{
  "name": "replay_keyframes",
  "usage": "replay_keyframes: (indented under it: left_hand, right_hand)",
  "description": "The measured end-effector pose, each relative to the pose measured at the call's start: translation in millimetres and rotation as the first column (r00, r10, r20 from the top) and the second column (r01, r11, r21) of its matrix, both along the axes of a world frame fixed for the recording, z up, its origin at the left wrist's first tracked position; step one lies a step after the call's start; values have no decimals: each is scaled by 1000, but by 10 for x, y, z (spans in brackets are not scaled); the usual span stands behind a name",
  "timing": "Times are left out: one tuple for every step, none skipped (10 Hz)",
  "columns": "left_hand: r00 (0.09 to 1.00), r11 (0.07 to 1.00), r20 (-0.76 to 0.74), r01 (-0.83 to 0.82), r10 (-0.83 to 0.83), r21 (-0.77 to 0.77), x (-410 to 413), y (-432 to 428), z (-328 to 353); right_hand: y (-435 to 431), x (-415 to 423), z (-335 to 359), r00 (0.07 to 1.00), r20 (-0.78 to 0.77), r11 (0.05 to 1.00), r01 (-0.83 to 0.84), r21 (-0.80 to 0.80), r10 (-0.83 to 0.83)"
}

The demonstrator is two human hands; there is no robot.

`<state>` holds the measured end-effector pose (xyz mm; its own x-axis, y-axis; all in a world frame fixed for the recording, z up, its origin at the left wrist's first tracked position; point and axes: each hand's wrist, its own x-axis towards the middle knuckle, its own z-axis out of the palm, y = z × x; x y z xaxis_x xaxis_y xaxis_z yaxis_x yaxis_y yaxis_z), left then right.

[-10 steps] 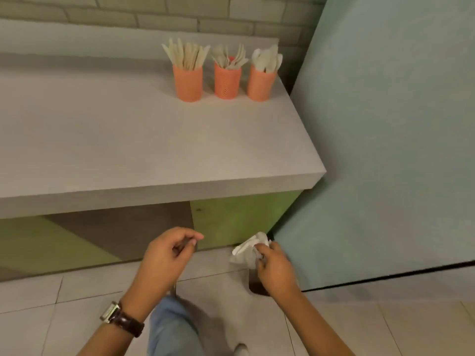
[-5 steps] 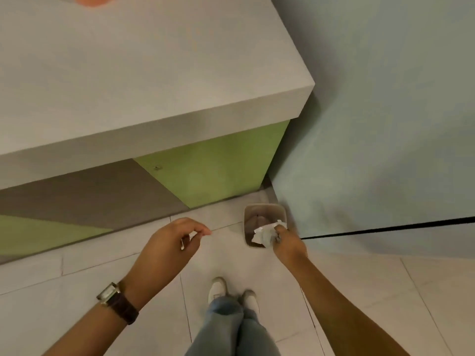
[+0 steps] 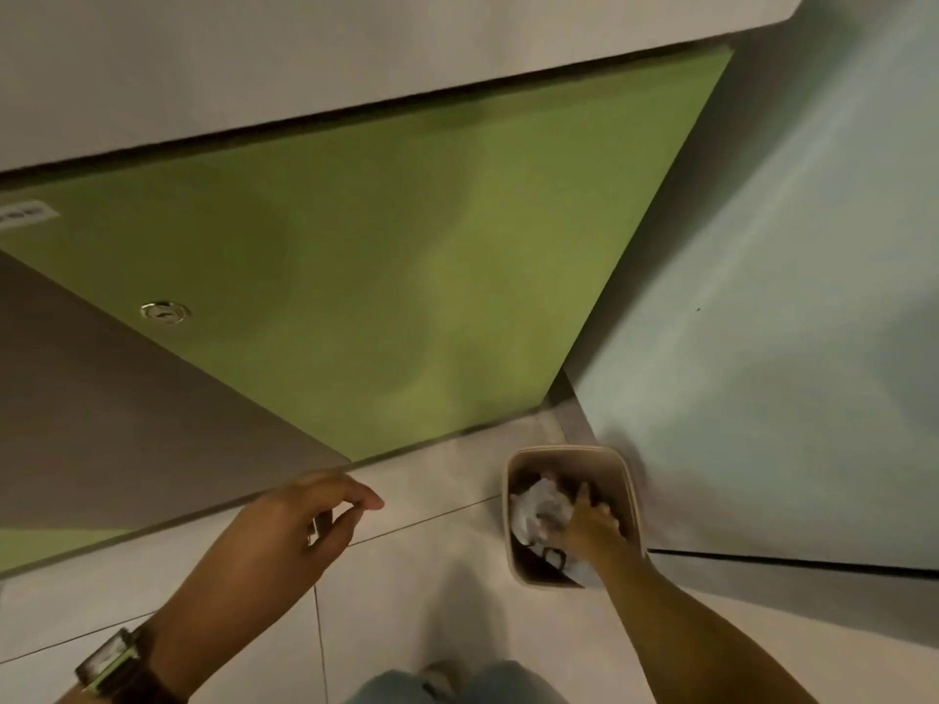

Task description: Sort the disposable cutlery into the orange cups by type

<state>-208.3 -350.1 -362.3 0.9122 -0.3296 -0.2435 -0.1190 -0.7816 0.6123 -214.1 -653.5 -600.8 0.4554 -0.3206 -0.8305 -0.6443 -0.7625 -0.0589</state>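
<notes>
The orange cups and the cutlery are out of view. My right hand (image 3: 589,528) reaches down into a small beige bin (image 3: 625,480) on the floor. Its fingers grip a crumpled white paper (image 3: 536,505) inside the bin. My left hand (image 3: 300,525), with a watch on the wrist, hovers over the floor tiles to the left of the bin. Its fingers are loosely curled and apart, with nothing in them.
The bin stands in the corner between a green cabinet front (image 3: 406,246) and a pale blue panel (image 3: 787,322). The grey counter edge (image 3: 254,68) overhangs at the top. My legs and a shoe (image 3: 442,678) show at the bottom.
The view has tilted down from the counter to the floor, so the cups left the frame. My right hand carried the crumpled paper down into the bin. My left hand stayed about where it was.
</notes>
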Motion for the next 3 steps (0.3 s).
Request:
replay_keyframes:
  left_hand:
    - [1000, 1000, 17, -16, 16, 1, -41, 102, 54]
    - [1000, 1000, 6, -19, 19, 12, -120, 178, 369]
    - [997, 997, 15, -75, 75, -24, -177, 250, 955]
  right_hand:
    - [84, 50, 106, 990, 93, 993, -106, -44, 110]
    - [220, 111, 640, 978, 113, 984, -171, -53, 176]
    - [371, 92, 1374, 961, 123, 968, -252, 19, 248]
